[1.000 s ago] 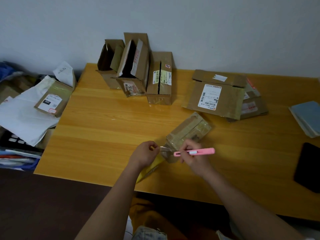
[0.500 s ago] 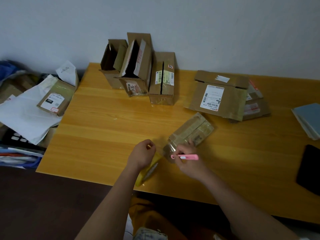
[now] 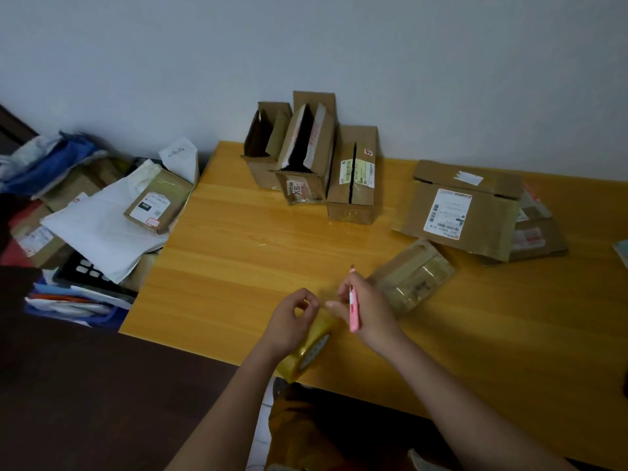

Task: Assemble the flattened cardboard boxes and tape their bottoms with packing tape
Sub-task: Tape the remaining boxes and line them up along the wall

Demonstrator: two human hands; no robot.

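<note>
My left hand (image 3: 291, 323) grips a yellowish roll of packing tape (image 3: 311, 348) at the table's near edge. My right hand (image 3: 367, 309) holds a pink utility knife (image 3: 353, 305), tip pointing up and away, its fingers close to the left hand's. A small taped cardboard box (image 3: 413, 277) lies on its side just right of my right hand. Three assembled boxes (image 3: 307, 158) stand at the back by the wall. Flattened boxes (image 3: 465, 212) with a white label lie stacked at the back right.
The yellow wooden table (image 3: 238, 246) reaches the wall. Left of it, off the table, lie white mailers, papers and a labelled box (image 3: 154, 202). A blue book edge (image 3: 622, 249) shows at the far right.
The pink knife swung from lying sideways to pointing upright in my right hand. Both hands drew together over the tape roll, away from the small box. The camera view shifted left.
</note>
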